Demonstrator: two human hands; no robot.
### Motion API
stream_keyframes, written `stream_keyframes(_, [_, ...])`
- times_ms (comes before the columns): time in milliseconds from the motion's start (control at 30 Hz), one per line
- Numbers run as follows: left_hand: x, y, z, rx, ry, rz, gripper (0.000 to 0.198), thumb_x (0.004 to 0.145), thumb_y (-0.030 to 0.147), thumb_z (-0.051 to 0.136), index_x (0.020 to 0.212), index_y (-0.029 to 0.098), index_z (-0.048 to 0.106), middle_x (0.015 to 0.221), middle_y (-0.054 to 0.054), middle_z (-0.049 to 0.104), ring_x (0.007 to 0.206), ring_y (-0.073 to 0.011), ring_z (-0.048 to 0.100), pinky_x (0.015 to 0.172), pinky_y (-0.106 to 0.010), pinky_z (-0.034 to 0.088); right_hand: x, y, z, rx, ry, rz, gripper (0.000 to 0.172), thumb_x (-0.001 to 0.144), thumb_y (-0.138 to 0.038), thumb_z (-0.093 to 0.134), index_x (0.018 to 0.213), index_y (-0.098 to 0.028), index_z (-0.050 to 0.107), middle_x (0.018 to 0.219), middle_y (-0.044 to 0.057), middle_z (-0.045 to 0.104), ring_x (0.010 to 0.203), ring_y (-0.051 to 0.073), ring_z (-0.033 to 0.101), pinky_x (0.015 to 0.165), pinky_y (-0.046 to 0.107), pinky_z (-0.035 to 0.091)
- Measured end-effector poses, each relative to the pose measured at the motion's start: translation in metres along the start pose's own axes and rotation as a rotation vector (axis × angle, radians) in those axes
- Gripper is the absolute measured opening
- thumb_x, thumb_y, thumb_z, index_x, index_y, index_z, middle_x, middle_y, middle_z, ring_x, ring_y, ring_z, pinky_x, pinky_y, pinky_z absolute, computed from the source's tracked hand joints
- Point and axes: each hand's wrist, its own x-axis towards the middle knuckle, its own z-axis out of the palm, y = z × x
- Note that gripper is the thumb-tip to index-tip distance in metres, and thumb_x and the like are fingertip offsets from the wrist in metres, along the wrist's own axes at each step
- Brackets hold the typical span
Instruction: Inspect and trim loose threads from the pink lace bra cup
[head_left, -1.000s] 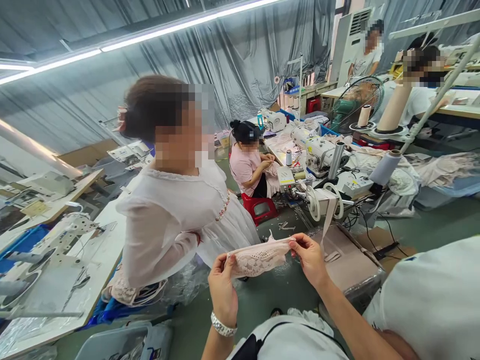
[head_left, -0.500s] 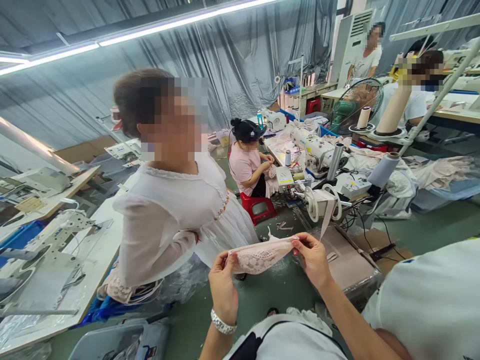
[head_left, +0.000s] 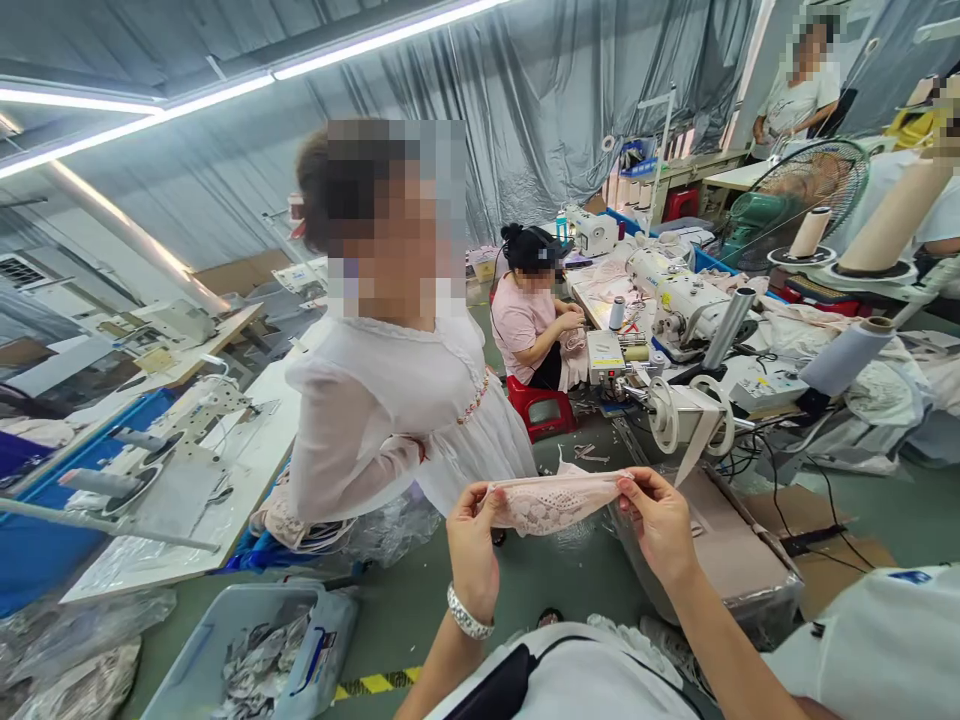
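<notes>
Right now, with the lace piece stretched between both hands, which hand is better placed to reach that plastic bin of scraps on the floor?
Probably the left hand: the plastic bin sits low on its side. The right hand pinches the lace piece at the far end, beside the covered box.

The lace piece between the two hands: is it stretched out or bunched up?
Stretched out. The left hand pinches one end of the lace piece and the right hand pinches the other, so it spans the gap between them.
</notes>
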Motion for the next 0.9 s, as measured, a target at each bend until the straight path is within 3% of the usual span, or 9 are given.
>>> stream_keyframes(367, [-0.001,0.003,-0.001,0.154,-0.138,-0.060,0.039,0.061,0.052,0.081,0.072,0.016,0.070,0.072,-0.001,0.063,0.070,-0.0139,0.051,0.064,-0.024,0.041,0.007,0.007,-0.013,-0.030,0.065,0.030,0.041,0.049,-0.049,0.092,0.069,-0.021,0.070,0.065,-0.002,0.059,0.057,0.010,0.045,0.051,0.024,0.040])
stream_keyframes(467, [-0.003,0.003,-0.003,0.253,-0.211,-0.026,0.037,0.066,0.052,0.078,0.071,0.016,0.069,0.071,-0.001,0.061,0.070,-0.0141,0.051,0.066,-0.024,0.041,0.009,0.014,-0.020,-0.015,0.078,0.063,0.041,0.048,-0.048,0.093,0.069,-0.021,0.070,0.067,-0.003,0.058,0.059,0.010,0.046,0.053,0.023,0.041])
stream_keyframes(600, [-0.003,0.001,-0.002,0.345,-0.279,0.015,0.041,0.067,0.056,0.075,0.069,0.017,0.065,0.067,0.000,0.058,0.067,-0.0149,0.050,0.065,-0.026,0.040,0.011,0.021,-0.028,-0.001,0.069,0.088,0.042,0.047,-0.047,0.093,0.069,-0.021,0.068,0.063,-0.004,0.055,0.052,0.008,0.040,0.045,0.022,0.035])
stream_keyframes(733, [-0.003,0.001,0.002,0.404,-0.281,0.024,0.046,0.064,0.062,0.074,0.065,0.018,0.063,0.062,-0.001,0.056,0.064,-0.0155,0.049,0.063,-0.027,0.040,0.011,0.019,-0.033,0.008,0.044,0.103,0.038,0.051,-0.043,0.092,0.071,-0.021,0.068,0.063,-0.004,0.055,0.050,0.009,0.042,0.042,0.023,0.035])
stream_keyframes(900, [-0.005,0.003,0.001,0.449,-0.271,0.176,0.035,0.071,0.054,0.072,0.066,0.020,0.069,0.067,-0.002,0.058,0.067,-0.0166,0.049,0.067,-0.028,0.041,0.008,0.011,-0.034,0.021,0.025,0.130,0.038,0.051,-0.041,0.092,0.071,-0.021,0.068,0.064,-0.004,0.057,0.050,0.009,0.047,0.044,0.022,0.040])
